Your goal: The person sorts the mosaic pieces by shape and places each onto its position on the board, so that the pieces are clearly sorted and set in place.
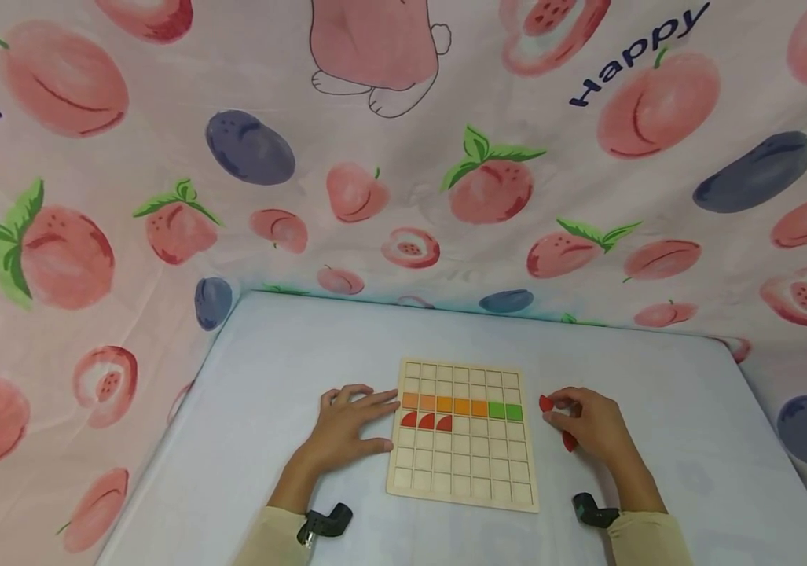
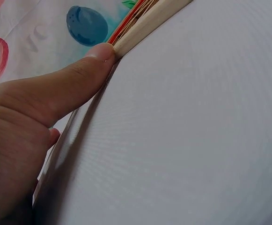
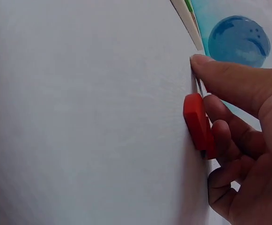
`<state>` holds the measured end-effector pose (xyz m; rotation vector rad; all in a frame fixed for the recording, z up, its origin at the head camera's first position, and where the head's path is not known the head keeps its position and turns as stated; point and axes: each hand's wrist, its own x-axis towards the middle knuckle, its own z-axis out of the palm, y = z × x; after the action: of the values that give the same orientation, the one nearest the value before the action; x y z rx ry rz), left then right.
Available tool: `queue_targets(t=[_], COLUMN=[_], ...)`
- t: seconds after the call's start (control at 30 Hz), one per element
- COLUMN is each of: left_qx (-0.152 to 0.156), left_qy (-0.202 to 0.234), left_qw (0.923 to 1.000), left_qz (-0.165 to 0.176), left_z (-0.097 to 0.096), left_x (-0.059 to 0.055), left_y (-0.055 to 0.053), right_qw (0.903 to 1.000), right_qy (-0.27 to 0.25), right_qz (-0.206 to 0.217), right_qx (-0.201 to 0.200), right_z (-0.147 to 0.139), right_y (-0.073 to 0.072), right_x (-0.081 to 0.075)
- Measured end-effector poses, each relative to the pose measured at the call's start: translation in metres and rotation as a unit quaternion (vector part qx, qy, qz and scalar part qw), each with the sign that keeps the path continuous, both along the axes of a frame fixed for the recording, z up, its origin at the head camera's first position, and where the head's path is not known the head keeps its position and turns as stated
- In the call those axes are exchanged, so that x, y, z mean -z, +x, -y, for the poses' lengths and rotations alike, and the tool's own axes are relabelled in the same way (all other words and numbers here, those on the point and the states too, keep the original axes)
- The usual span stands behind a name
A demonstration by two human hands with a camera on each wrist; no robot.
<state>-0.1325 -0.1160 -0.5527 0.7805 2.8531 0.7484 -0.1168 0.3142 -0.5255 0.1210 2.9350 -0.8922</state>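
A wooden grid board (image 1: 434, 474) lies on the white table. One row holds orange squares (image 1: 463, 406) and green squares (image 1: 505, 411); below it sit three red quarter-circle pieces (image 1: 427, 422) at the left. My left hand (image 1: 346, 428) rests at the board's left edge, fingers spread, with its thumb (image 2: 75, 82) touching the rim. Right of the board, my right hand (image 1: 594, 424) pinches a red piece (image 1: 546, 403) between thumb and forefinger, partly hidden by the fingers. Another red piece (image 1: 570, 442) lies beside the palm; the right wrist view shows red pieces (image 3: 195, 121) by the curled fingers.
The white cloth-covered table (image 1: 290, 338) meets a fruit-printed curtain (image 1: 403, 196) at its back and left side. Dark wrist cameras sit on both forearms, one by the left sleeve (image 1: 269, 538) and one by the right sleeve (image 1: 651, 538).
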Motion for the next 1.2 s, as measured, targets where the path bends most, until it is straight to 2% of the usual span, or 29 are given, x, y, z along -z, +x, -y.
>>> queue_targets(t=[0.17,0.43,0.57,0.67,0.87,1.2], left_qx=[0.001,0.004,0.006,0.005,0.008,0.009], left_qy=[0.006,0.006,0.006,0.003,-0.003,0.004], left_qw=[1.0000,1.0000,1.0000,1.0000,1.0000,0.9999], left_qz=[0.003,-0.003,0.000,0.003,0.001,0.006], left_z=[0.000,0.001,0.001,0.001,0.002,0.002], left_x=[0.000,0.003,0.002,0.002,0.003,0.002], left_y=[0.000,-0.001,-0.001,-0.001,-0.001,-0.001], right_qw=[0.9998,0.9992,0.9974,0.9918,0.9727,0.9642], right_qy=[-0.012,-0.027,-0.065,-0.124,-0.225,-0.260], right_qz=[-0.002,-0.027,-0.024,-0.007,0.028,0.046], right_qx=[0.016,0.012,0.019,0.032,0.048,0.029], right_z=[0.001,0.002,0.004,0.005,0.013,0.030], right_y=[0.002,0.001,0.000,0.000,-0.002,-0.005], right_x=[-0.004,-0.005,-0.005,-0.005,-0.008,-0.015])
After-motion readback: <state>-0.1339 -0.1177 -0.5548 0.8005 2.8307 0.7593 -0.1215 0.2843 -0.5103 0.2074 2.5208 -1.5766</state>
